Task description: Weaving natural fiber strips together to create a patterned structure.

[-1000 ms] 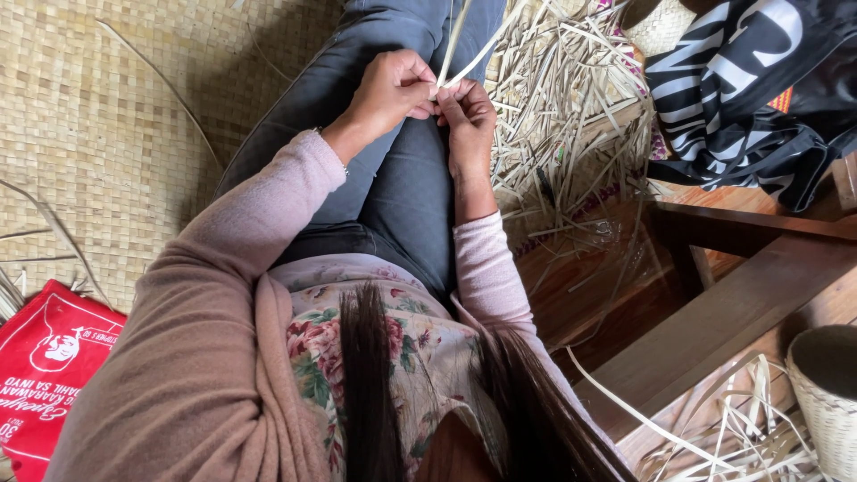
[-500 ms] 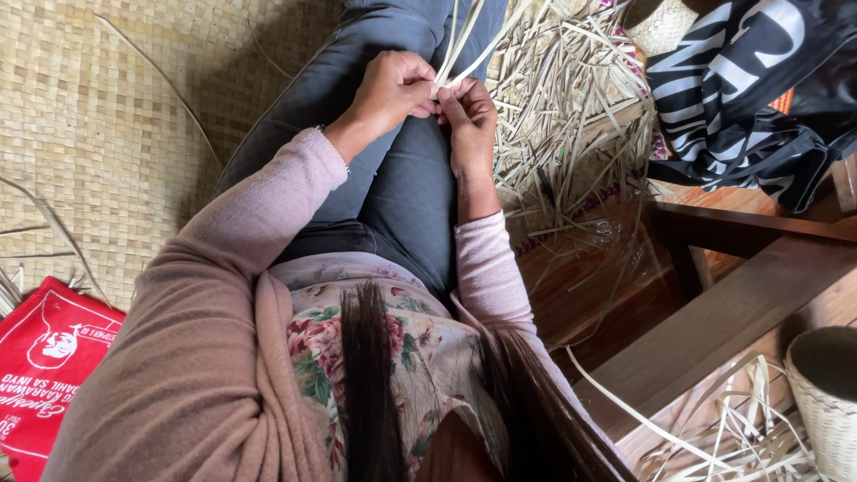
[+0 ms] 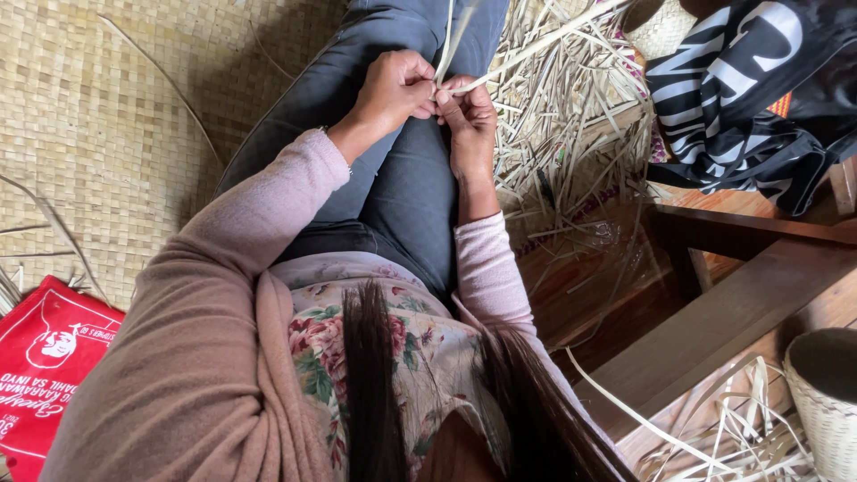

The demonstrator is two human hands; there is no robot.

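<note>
My left hand (image 3: 395,89) and my right hand (image 3: 467,116) meet over my lap, both pinching thin pale straw strips (image 3: 451,40) that rise from between the fingertips toward the top of the view. One strip slants off to the upper right. I sit on the floor in dark grey trousers, a pink long-sleeved top and a floral garment. My dark hair hangs down in the foreground.
A woven mat (image 3: 107,116) covers the floor at left. A heap of loose straw strips (image 3: 571,125) lies to my right. A black-and-white striped bag (image 3: 741,98), dark wooden furniture (image 3: 732,303), a woven basket (image 3: 826,402) and a red bag (image 3: 45,366) surround me.
The hands have stayed together over the lap, working the strips; the strips between the fingers have shifted slightly in angle.
</note>
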